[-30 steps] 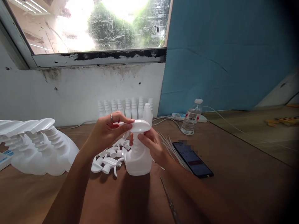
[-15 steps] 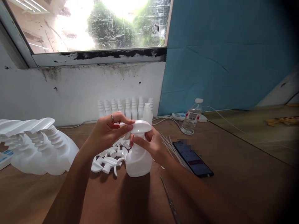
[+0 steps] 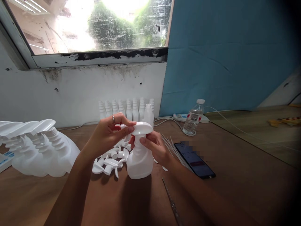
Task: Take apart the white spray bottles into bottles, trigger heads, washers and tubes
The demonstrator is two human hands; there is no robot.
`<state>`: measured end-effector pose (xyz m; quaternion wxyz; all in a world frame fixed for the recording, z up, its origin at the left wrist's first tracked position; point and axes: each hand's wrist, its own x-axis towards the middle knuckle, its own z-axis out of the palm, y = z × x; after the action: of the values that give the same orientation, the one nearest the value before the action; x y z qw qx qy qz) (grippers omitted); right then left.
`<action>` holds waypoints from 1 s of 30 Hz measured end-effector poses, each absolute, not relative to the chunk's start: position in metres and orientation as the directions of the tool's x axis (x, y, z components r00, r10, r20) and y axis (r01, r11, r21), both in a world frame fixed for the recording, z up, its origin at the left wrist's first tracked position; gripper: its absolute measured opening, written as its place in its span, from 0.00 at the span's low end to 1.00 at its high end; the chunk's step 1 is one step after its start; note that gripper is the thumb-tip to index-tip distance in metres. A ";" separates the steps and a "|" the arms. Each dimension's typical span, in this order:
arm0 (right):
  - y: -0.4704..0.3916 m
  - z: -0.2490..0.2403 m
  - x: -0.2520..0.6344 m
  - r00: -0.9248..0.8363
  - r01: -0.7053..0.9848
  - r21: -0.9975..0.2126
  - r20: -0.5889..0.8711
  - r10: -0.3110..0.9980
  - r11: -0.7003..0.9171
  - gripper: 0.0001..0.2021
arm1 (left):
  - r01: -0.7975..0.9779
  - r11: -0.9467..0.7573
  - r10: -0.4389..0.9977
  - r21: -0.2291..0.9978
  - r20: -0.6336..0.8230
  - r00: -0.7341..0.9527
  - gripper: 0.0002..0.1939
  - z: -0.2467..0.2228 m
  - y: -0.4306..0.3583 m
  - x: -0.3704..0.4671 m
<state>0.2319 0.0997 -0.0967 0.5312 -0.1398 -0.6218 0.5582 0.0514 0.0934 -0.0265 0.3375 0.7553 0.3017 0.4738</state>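
Observation:
A translucent white spray bottle (image 3: 139,164) stands upright on the brown table in front of me, with a white trigger spray head (image 3: 143,128) on top. My left hand (image 3: 115,131), a ring on one finger, pinches the spray head from the left between thumb and fingers. Around the collar just below the head, my right hand (image 3: 156,144) is closed, its thumb toward me; the fingers behind are partly hidden. Loose white sprayer parts (image 3: 113,161) lie in a pile left of the bottle, partly behind my left hand.
Assembled spray bottles (image 3: 42,150) stand in a row at left. Several bare bottles (image 3: 129,108) line the wall. A water bottle (image 3: 194,117), a phone (image 3: 194,160), thin white tubes (image 3: 172,147) and a pointed metal tool (image 3: 171,201) are on the right.
My right hand's thumb and fingers have shifted right around the collar, showing more of the bottle's neck. My left hand keeps its hold on the spray head.

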 end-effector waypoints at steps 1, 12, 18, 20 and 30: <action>0.099 -0.096 0.232 -0.383 -0.404 -0.851 0.490 0.783 0.335 0.15 | 0.135 -0.592 0.774 0.794 0.514 0.370 0.05 -0.026 0.093 0.052; 0.108 -0.100 0.236 -0.456 -0.447 -0.830 0.532 0.713 0.333 0.14 | 0.128 -0.579 0.781 0.805 0.503 0.371 0.04 -0.026 0.090 0.053; 0.104 -0.095 0.234 -0.409 -0.332 -0.865 0.491 0.769 0.376 0.15 | 0.143 -0.594 0.773 0.792 0.511 0.376 0.05 -0.027 0.087 0.054; 0.101 -0.092 0.233 -0.393 -0.308 -0.872 0.481 0.784 0.380 0.14 | 0.148 -0.596 0.770 0.790 0.509 0.385 0.05 -0.028 0.086 0.054; 0.106 -0.090 0.233 -0.420 -0.341 -0.904 0.392 0.818 0.259 0.17 | 0.397 -0.789 0.584 0.468 0.771 0.253 0.05 -0.022 0.039 0.057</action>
<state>0.2330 0.1064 -0.0896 0.5021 -0.1943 -0.6142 0.5770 0.0572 0.0394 -0.0216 0.0892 0.7864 0.3120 0.5257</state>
